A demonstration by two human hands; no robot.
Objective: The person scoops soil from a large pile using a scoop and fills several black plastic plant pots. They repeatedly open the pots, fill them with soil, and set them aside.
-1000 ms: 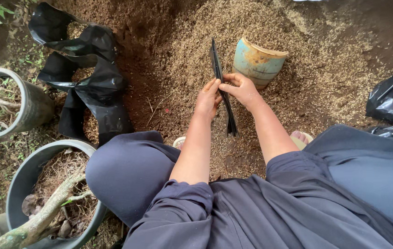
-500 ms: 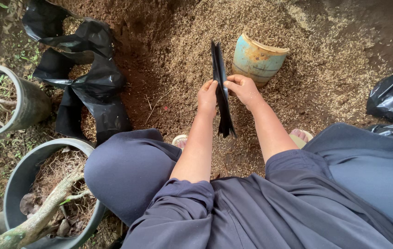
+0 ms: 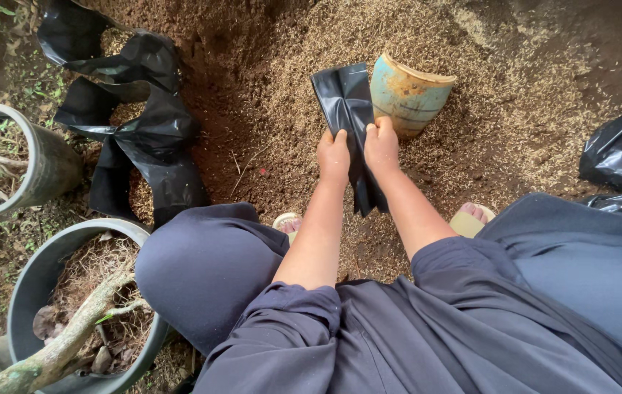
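Note:
Both of my hands grip one black plastic bag (image 3: 347,102) that is folded flat and held over the pile of husk-and-soil mix (image 3: 486,95). My left hand (image 3: 333,155) pinches its left edge and my right hand (image 3: 381,146) pinches its right edge, fingers closed on the plastic. The bag's lower end hangs down between my forearms. Just beyond my right hand a broken blue-green pot piece (image 3: 407,93) lies on the mix, touching the bag's right side.
Several filled and crumpled black plastic bags (image 3: 143,131) lie at the left. Two grey pots with woody stems stand at the left edge (image 3: 52,164) and lower left (image 3: 26,292). Another black bag (image 3: 621,153) lies at the right. My knees and sandalled feet (image 3: 471,219) frame the front.
The bag was held edge-on as a thin strip; now it is turned and spread wider, its flat face showing. Both hands have shifted slightly up toward the pot piece.

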